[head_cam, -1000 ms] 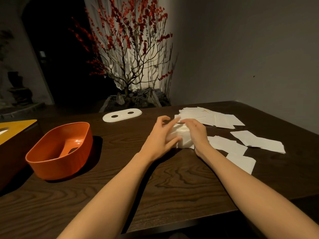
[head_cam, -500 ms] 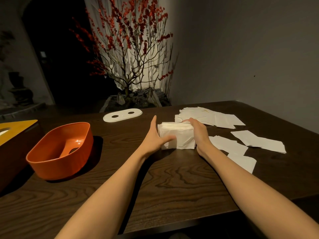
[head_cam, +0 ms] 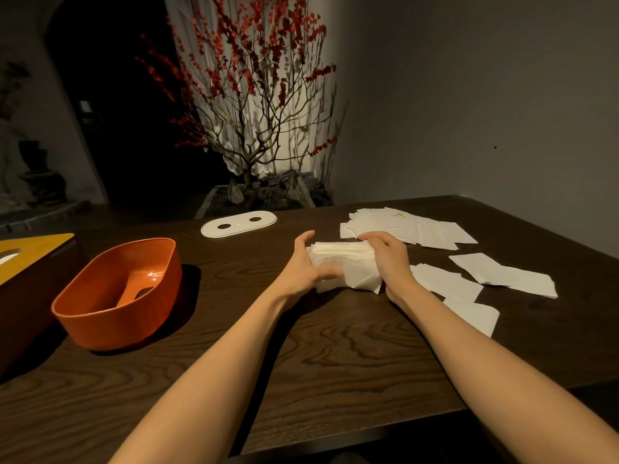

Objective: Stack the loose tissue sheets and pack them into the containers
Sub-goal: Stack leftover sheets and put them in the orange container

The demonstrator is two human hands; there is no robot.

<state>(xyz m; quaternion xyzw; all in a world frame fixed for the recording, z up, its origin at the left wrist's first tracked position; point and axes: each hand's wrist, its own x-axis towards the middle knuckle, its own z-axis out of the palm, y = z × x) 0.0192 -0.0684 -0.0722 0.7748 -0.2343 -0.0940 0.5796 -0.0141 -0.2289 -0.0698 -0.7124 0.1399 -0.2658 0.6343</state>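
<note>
A thick stack of white tissue sheets [head_cam: 345, 264] sits on the dark wooden table [head_cam: 335, 346] between my two hands. My left hand [head_cam: 303, 266] holds its left end, thumb across the front and fingers up behind it. My right hand [head_cam: 388, 256] grips the right end, fingers curled over the top. Loose tissue sheets lie spread at the back right [head_cam: 412, 226], and more [head_cam: 502, 274] lie to the right. An empty orange container [head_cam: 117, 293] with a slot in its bottom stands open at the left.
A white oval lid [head_cam: 238, 223] with two holes lies behind the stack. A yellow-topped wooden box [head_cam: 26, 259] stands at the far left edge. Beyond the table stands a planter with a red-blossomed branch tree [head_cam: 254, 112]. A grey wall lies right.
My hands came off the top of the stack and moved to its two ends. The stack now looks squeezed narrower and lifted slightly.
</note>
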